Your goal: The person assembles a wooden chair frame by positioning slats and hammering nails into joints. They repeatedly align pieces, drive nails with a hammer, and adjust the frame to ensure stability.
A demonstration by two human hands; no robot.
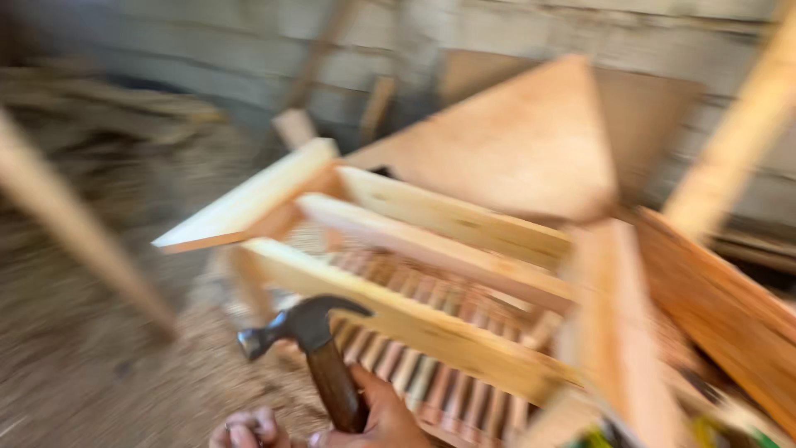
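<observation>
Though blurred by motion, shows enough to read the grip. Right hand (377, 419) low in frame, fingers (390, 398) wrapped tight round the dark wooden handle of a claw hammer (308, 332). Hammer upright, steel head just above the fingers, striking face turned to the left, claw curving right toward the nearest slat. Left hand (245, 430) close beside the right, at the bottom edge; only curled fingertips (265, 421) in view, so cannot tell whether wide, narrow or holding anything.

Directly beyond the fingers, a wooden frame (431, 282) of pale slats set on edge, running up and left to down and right. Nearest slat (414, 328) just behind the hammer head; touching or apart, cannot tell. Under the slats, a row of small reddish ribbed pieces (439, 386), showing through the gaps to the right of the fingers. Further up and right, a large triangular sheet of plywood (531, 141). Far right of the fingers, leaning orange-brown boards (730, 315). Left of the fingers, a pale post (75, 224) slanting across, and below it a floor of sawdust and shavings (99, 365). Behind everything, a grey block wall (207, 41).
</observation>
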